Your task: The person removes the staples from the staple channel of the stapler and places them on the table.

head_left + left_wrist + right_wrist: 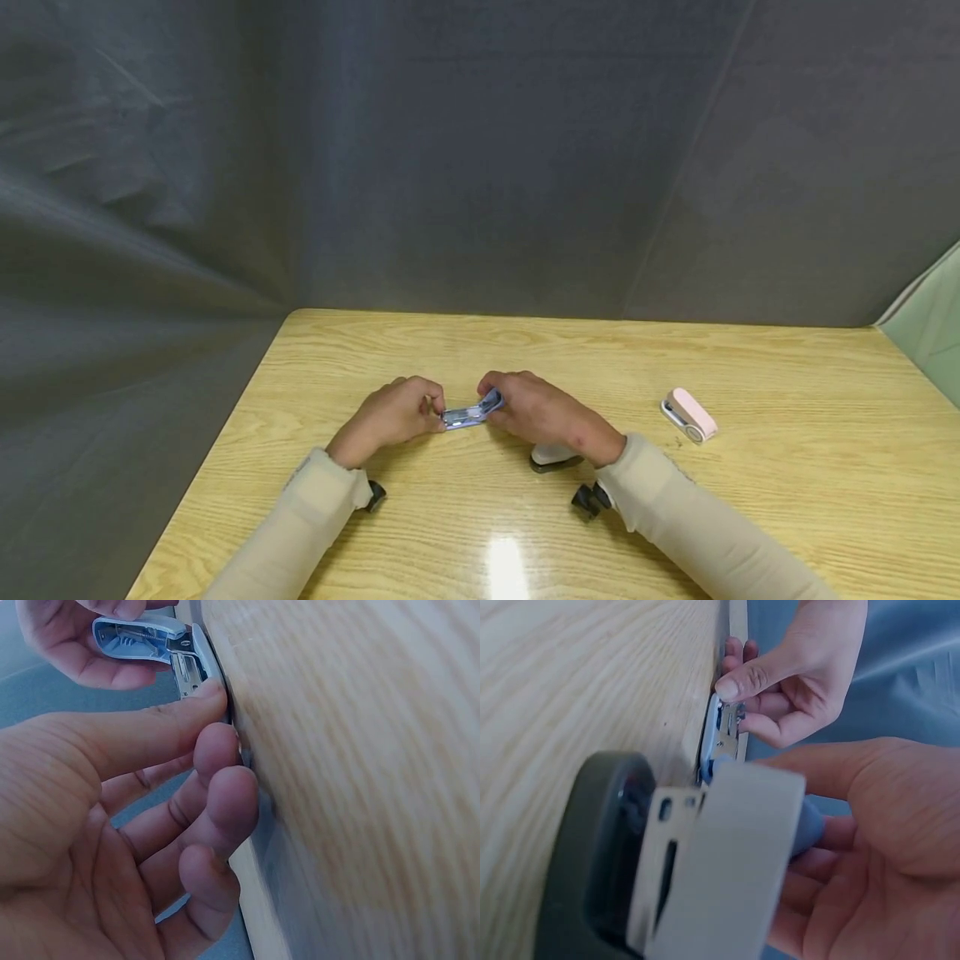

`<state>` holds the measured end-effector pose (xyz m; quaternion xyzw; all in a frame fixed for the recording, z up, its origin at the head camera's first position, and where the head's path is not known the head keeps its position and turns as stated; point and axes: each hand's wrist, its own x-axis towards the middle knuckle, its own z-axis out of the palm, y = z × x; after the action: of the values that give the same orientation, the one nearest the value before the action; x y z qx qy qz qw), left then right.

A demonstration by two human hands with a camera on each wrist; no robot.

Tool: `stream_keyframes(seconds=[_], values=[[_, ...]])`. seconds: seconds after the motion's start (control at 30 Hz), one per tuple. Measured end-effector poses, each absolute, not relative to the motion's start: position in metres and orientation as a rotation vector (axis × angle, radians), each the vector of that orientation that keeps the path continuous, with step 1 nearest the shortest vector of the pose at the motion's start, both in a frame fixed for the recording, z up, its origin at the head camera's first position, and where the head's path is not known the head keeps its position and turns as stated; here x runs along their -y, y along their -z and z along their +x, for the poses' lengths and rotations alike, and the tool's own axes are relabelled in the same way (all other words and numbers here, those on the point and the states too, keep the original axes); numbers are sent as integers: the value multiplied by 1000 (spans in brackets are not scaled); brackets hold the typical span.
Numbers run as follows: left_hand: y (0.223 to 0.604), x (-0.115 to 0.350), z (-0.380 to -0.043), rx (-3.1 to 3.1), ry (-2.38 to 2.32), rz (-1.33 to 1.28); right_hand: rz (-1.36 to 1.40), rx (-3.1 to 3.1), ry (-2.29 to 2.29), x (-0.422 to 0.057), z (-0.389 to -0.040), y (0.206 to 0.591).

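A small blue stapler (463,416), swung open, lies low over the wooden table between the two hands. My left hand (397,410) pinches the far end of its base between thumb and fingers. The raised top cover is gripped by my right hand (540,408). In the left wrist view the hollow underside of the cover (131,641) and the metal staple channel (186,673) show. Seen from the right wrist, a grey stapler (731,859) stands in front and hides much of the blue cover and some of the right fingers.
The grey stapler with a dark base sits on the table (420,517) beneath the right wrist. Farther right lies a pink and white stapler (690,415). A dark cloth (480,167) hangs behind the table's back edge and along its left side.
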<state>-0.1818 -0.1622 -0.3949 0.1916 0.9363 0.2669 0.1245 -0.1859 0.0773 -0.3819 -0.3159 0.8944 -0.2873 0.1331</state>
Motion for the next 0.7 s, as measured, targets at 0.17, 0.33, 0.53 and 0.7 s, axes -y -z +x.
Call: stream_keyframes(seconds=[0.17,0.33,0.53,0.7], values=[[395,163,-182,-2716,-788,562,-903,-2636,815,-73,-182,378],[395,163,-183,-2701,-805,568,-905,-2690,792,-72,-178,373],[395,162,-183,-2698,-789,557,-952,-2753,777,-67,-175,367],[395,162,-183,-2707,-780,555,-990,-2772,808,-61,-174,361]])
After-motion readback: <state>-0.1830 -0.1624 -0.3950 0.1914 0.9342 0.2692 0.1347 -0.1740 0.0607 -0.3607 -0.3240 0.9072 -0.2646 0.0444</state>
